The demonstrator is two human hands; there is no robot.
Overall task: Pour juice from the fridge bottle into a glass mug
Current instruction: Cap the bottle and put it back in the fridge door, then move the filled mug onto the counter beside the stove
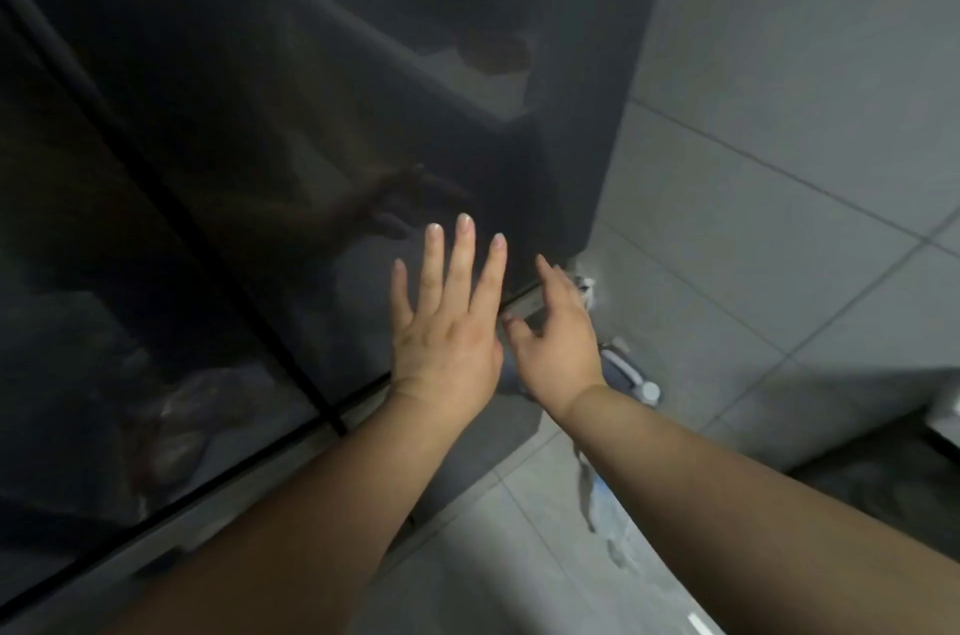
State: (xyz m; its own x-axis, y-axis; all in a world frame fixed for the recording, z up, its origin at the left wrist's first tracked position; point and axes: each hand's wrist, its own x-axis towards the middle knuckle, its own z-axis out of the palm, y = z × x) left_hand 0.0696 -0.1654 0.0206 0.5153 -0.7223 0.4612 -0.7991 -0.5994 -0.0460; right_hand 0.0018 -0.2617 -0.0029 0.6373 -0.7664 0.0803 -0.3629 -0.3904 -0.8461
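Observation:
A tall fridge with dark glossy doors (270, 125) fills the left and middle of the head view; the doors are closed, so the juice bottle and the glass mug are not in sight. My left hand (447, 317) is spread flat, fingers straight, against or just in front of the right-hand door near its lower edge. My right hand (556, 338) reaches to the door's lower right corner, its fingers loosely bent at the metal bottom edge (524, 304). Whether it grips that edge I cannot tell. Both hands are reflected faintly in the glass.
A vertical seam (171, 198) splits the fridge doors. Grey floor tiles (779, 198) spread to the right. A blue and white object (628, 372) lies on the floor below the corner. A dark cabinet edge (893, 473) sits at right.

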